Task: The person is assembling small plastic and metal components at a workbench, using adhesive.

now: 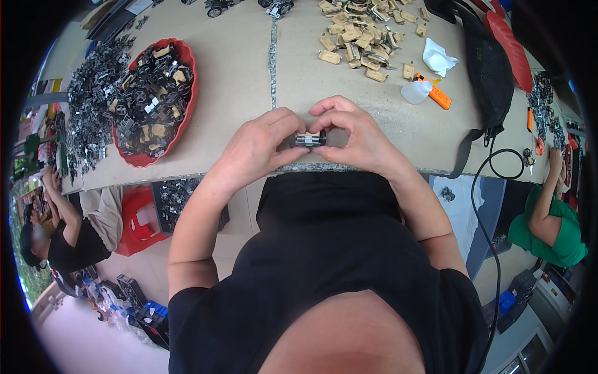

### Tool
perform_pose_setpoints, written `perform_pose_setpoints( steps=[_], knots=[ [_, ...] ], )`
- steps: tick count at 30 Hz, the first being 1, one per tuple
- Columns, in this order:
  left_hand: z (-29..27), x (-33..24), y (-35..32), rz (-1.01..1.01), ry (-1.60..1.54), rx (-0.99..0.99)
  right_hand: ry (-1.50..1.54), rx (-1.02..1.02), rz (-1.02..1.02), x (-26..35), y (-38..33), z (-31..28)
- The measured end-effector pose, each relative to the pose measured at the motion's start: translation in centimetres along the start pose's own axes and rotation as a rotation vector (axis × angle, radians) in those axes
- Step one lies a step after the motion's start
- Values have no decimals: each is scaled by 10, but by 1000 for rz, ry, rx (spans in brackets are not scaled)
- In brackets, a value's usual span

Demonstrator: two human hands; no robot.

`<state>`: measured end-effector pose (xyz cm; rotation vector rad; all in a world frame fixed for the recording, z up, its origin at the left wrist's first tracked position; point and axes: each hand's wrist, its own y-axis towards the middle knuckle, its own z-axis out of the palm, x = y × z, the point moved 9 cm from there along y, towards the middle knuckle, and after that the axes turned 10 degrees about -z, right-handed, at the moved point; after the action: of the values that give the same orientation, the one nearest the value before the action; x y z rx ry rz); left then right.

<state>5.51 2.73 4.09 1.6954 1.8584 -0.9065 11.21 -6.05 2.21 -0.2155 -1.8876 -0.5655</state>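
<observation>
1. Here's the centre of it: a small dark-and-silver assembly (308, 139) with a tan part along its upper side, up between both hands, just above the table's near edge.
2. Left hand (260, 143): fingers curled, thumb below, pinched nearly closed on the assembly's left end.
3. Right hand (360, 138): thumb and forefinger bowed into a ring, tips closed on the black right end, another finger arched above.
4. Out to the left, a red scalloped tray (194, 93), heaped with black wheels, dark parts and tan pieces; beyond it, a spread of small dark parts (87, 103).
5. Up ahead, a loose pile of tan pieces (358, 37) on the table (240, 62).
6. To the right, an orange tool (440, 98) beside a translucent bottle (416, 92), a crumpled white item (438, 57) nearby, then a black bag (489, 68).
7. At the flanks, a person in black (78, 240) left, another in green (551, 227) right.
</observation>
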Motion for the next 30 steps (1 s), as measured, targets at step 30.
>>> perform_pose_setpoints(
  steps=[30],
  knots=[
    [5, 9, 10, 255, -175, -49, 12, 58, -98, -1, 0, 5]
  ],
)
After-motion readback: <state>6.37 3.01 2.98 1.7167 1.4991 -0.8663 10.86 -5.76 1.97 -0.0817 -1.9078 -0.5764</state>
